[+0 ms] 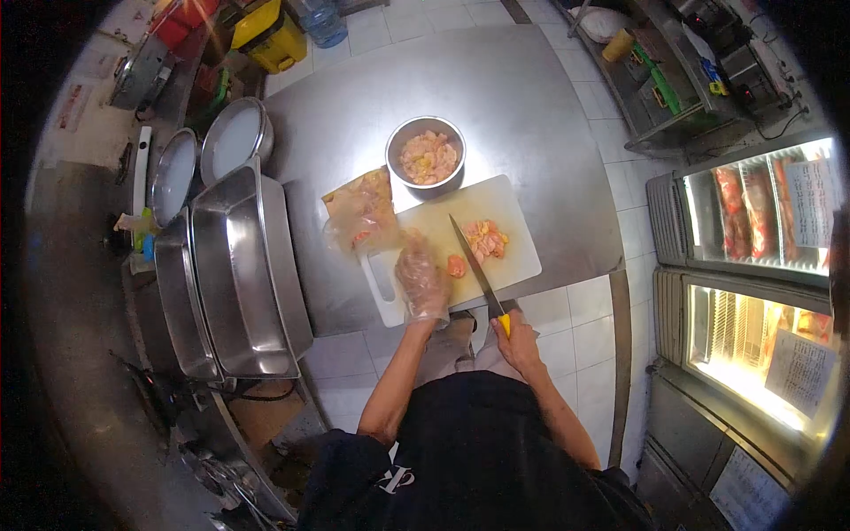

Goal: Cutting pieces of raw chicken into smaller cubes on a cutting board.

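My right hand [519,344], bare, grips the yellow handle of a long kitchen knife [473,255]. The blade slants up and left over a white cutting board [521,202] with wet, yellowish patches. Right of the blade lies a pile of cut raw meat [486,239], probably chicken; one small piece [456,266] sits just left of it. My left hand [423,279] wears a clear plastic glove and is over the board's left part. Its fingers are blurred, so whether they hold anything is unclear. Beyond them a clear plastic bag [358,222] lies over a brownish flat piece [375,189].
A round metal pot [426,121] of cut meat stands behind the board on the steel table [531,99]. Deep steel pans [242,265] and metal bowls [232,139] line the left side. Lit glass-front refrigerators [757,352] stand at right. A yellow bin [272,40] is at the back.
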A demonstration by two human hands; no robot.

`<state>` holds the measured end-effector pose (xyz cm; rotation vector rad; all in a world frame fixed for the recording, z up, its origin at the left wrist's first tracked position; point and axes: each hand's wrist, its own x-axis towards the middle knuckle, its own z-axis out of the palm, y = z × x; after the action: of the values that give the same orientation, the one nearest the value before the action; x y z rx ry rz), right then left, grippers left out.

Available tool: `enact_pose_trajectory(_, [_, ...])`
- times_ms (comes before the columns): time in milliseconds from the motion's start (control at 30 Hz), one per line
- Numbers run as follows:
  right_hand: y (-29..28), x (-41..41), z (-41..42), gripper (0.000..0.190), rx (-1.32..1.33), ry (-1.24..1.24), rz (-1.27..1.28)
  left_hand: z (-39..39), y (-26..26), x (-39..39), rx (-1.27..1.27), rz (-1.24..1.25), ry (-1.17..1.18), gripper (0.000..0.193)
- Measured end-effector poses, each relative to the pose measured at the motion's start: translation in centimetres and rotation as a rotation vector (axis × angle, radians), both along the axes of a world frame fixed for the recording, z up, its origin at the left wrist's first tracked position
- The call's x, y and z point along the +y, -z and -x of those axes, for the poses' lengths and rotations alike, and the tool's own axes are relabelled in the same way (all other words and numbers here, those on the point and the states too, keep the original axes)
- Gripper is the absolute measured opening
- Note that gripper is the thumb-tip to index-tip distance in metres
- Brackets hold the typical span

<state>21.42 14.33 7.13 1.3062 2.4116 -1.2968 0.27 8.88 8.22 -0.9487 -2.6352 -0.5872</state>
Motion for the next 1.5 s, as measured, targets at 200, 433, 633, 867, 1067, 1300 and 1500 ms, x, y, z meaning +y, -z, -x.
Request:
enact_pose_trajectory(200, [-0.6,1.0,0.2,0.037,0.056,0.075,0.045,-0.9,8.3,-1.8,-0.331,-0.130,0.399,0.028])
enact_pose_trajectory(433, [-0.9,1.9,0.8,0.037,0.062,0.088,0.025,0.8,7.8,-1.7,-1.037,-0.268,-0.058,0.024])
enact_pose_trajectory(633, [-0.7,1.6,0.8,0.037,0.070,0.085,0.047,0.7,4.4,-1.4,-1.544,-0.827,-0.111,0.026])
enact_pose_trajectory(867, [-0.7,0.8,1.3,0.037,-0.014,0.006,-0.001,-0.6,9.1,-0.8,-1.015,-0.514,-0.092,0.016])
enact_pose_trajectory(1067, [1.2,-0.2,1.1,0.036,-0.075,-0.132,-0.119,-0.9,8.6,-0.7,-0.719,-0.365,-0.081,0.013])
enact_pose_trajectory(1300, [0.5,-0.1,1.2,0.035,-0.113,-0.150,-0.123,-1.8,6.4,-0.9,-0.541,-0.410,-0.082,0.010])
enact_pose_trajectory(1500, [0.0,-0.6,1.5,0.036,-0.110,-0.139,-0.121,-1.1,7.6,-1.5,-0.578,-0.197,-0.038,0.014])
